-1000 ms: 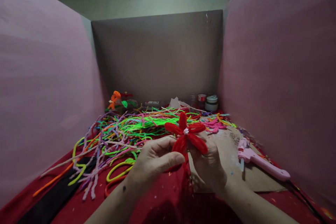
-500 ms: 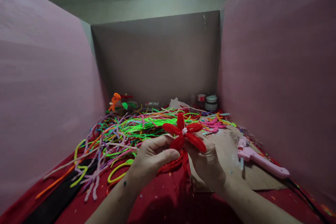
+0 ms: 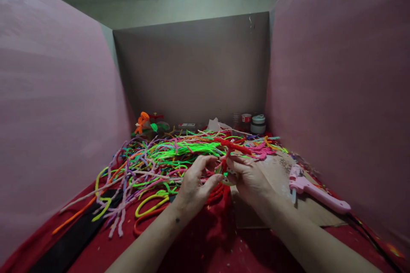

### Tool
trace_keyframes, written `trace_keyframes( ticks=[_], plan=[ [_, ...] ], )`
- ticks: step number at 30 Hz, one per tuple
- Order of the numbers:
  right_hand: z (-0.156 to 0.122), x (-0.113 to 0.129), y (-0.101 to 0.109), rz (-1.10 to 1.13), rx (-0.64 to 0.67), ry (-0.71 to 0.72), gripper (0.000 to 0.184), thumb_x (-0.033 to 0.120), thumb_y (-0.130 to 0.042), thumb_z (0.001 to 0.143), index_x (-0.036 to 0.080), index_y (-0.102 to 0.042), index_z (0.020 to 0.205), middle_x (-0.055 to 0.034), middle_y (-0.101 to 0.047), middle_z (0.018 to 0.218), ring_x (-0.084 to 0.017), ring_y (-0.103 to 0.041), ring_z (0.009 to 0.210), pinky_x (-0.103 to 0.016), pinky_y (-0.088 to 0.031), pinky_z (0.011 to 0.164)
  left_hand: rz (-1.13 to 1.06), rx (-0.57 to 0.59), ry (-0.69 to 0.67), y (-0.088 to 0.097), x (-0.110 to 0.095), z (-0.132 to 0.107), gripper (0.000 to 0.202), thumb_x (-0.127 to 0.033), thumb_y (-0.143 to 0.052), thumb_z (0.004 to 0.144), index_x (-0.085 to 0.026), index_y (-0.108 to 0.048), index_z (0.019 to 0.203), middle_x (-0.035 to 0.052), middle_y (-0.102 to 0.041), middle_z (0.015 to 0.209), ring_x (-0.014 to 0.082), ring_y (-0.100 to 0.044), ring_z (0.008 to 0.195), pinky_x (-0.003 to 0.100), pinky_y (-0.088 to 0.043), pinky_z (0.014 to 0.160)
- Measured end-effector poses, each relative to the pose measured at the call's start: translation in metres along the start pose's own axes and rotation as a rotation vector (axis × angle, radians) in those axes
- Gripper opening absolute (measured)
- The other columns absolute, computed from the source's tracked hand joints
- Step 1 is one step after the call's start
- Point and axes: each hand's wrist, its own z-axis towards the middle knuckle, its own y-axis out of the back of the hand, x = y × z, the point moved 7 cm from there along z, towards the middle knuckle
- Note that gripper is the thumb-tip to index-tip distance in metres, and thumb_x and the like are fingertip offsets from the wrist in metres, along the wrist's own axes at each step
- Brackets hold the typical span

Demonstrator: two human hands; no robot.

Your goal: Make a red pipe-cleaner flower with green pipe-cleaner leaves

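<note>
A red pipe-cleaner flower [image 3: 233,146] is pinched in my right hand [image 3: 251,181], tipped so its petals show edge-on above the fingers. My left hand [image 3: 195,185] is just left of it, thumb and forefinger apart with a gap between them. Its thumb tip comes close to the flower's underside, and whether it touches I cannot tell. A small pale and green piece [image 3: 228,178] shows between the hands, too small to make out. Beneath them, more red pipe cleaners [image 3: 215,195] lie on the red cloth [image 3: 205,243].
A heap of coloured pipe cleaners [image 3: 153,166] spreads behind and left. Yellow-and-orange-handled scissors [image 3: 150,207] lie by my left wrist. At right, a pink glue gun [image 3: 317,194] rests on cardboard [image 3: 269,213]. An orange flower [image 3: 142,121] and a lidded jar [image 3: 258,123] stand far back.
The flower has tipped from facing me to edge-on, its white centre now out of sight. My left fingers have let go and opened; my right hand has turned with it.
</note>
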Motion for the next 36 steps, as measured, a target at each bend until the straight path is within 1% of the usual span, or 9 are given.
trace_keyframes(
  ticks=[3,8,11,15,21,24,28,31,36],
  plan=[
    [-0.001,-0.006,0.000,-0.015,0.007,-0.027,0.021,0.021,-0.080,0.049,0.015,-0.068,0.065,0.0013,-0.063,0.058,-0.009,-0.052,0.049,-0.020,-0.039,0.043,-0.025,0.031,0.022,-0.008,0.005,-0.001,0.023,-0.029,-0.057,0.077,-0.018,-0.055,0.098,0.0046,-0.059,0.090,0.0154,-0.054,0.081,0.027,-0.042,0.074],
    [-0.003,-0.015,0.002,-0.040,-0.031,-0.029,0.023,0.020,-0.080,0.045,0.015,-0.069,0.065,0.0011,-0.064,0.056,-0.008,-0.048,0.045,-0.019,-0.036,0.042,0.031,-0.025,0.076,-0.013,0.018,-0.003,0.033,-0.031,-0.063,0.073,-0.016,-0.050,0.099,0.0054,-0.059,0.090,0.0158,-0.055,0.078,0.028,-0.044,0.071],
    [-0.004,-0.018,0.005,-0.024,-0.069,-0.018,0.024,0.018,-0.080,0.042,0.015,-0.069,0.063,0.0011,-0.064,0.056,-0.008,-0.050,0.047,-0.019,-0.037,0.043,0.153,-0.069,0.029,-0.016,0.022,-0.004,0.027,-0.024,-0.062,0.072,-0.015,-0.051,0.095,0.0056,-0.058,0.087,0.0160,-0.055,0.076,0.028,-0.045,0.069],
    [-0.006,-0.020,0.002,-0.055,-0.039,-0.007,0.019,0.020,-0.079,0.046,0.015,-0.069,0.062,0.0007,-0.065,0.059,-0.011,-0.054,0.054,-0.023,-0.042,0.053,0.258,-0.137,-0.073,-0.017,0.021,-0.006,0.011,-0.014,-0.053,0.076,-0.015,-0.053,0.087,0.0046,-0.057,0.080,0.0153,-0.055,0.073,0.027,-0.045,0.066],
    [-0.007,-0.007,0.002,-0.239,-0.046,0.169,0.015,0.024,-0.073,0.056,0.017,-0.067,0.068,0.0004,-0.066,0.065,-0.015,-0.056,0.064,-0.029,-0.044,0.066,0.331,-0.189,-0.143,-0.015,0.017,-0.009,0.006,-0.019,-0.050,0.082,-0.015,-0.055,0.084,0.0037,-0.057,0.075,0.0141,-0.054,0.068,0.025,-0.043,0.064],
    [-0.009,0.004,0.001,-0.378,-0.085,0.293,0.014,0.025,-0.071,0.060,0.016,-0.065,0.069,-0.0001,-0.065,0.067,-0.015,-0.055,0.065,-0.029,-0.044,0.066,0.368,-0.176,-0.186,-0.015,0.014,-0.010,0.007,-0.017,-0.048,0.083,-0.015,-0.055,0.082,0.0042,-0.057,0.073,0.0139,-0.054,0.068,0.025,-0.042,0.063],
    [-0.012,0.009,-0.003,-0.441,-0.091,0.342,0.017,0.029,-0.068,0.063,0.016,-0.064,0.073,-0.0015,-0.066,0.069,-0.016,-0.056,0.064,-0.029,-0.045,0.064,0.353,-0.129,-0.205,-0.016,0.014,-0.009,0.013,-0.016,-0.045,0.083,-0.015,-0.055,0.075,0.0035,-0.057,0.069,0.0125,-0.052,0.063,0.023,-0.040,0.060],
    [-0.010,0.005,-0.005,-0.416,-0.042,0.308,0.018,0.031,-0.068,0.064,0.016,-0.065,0.074,-0.0024,-0.066,0.072,-0.017,-0.057,0.067,-0.031,-0.046,0.070,0.234,-0.095,-0.100,-0.015,0.021,-0.008,0.014,-0.018,-0.046,0.083,-0.016,-0.055,0.073,-0.0001,-0.053,0.062,0.0099,-0.048,0.054,0.021,-0.037,0.054],
    [-0.002,-0.005,-0.001,-0.379,0.028,0.227,0.017,0.032,-0.069,0.064,0.016,-0.070,0.070,-0.0040,-0.067,0.074,-0.019,-0.058,0.077,-0.033,-0.044,0.074,-0.241,-0.016,0.305,-0.021,0.043,-0.009,0.019,-0.031,-0.051,0.081,-0.017,-0.052,0.068,-0.0069,-0.042,0.044,0.0055,-0.037,0.032,0.018,-0.025,0.035]
  ],
)
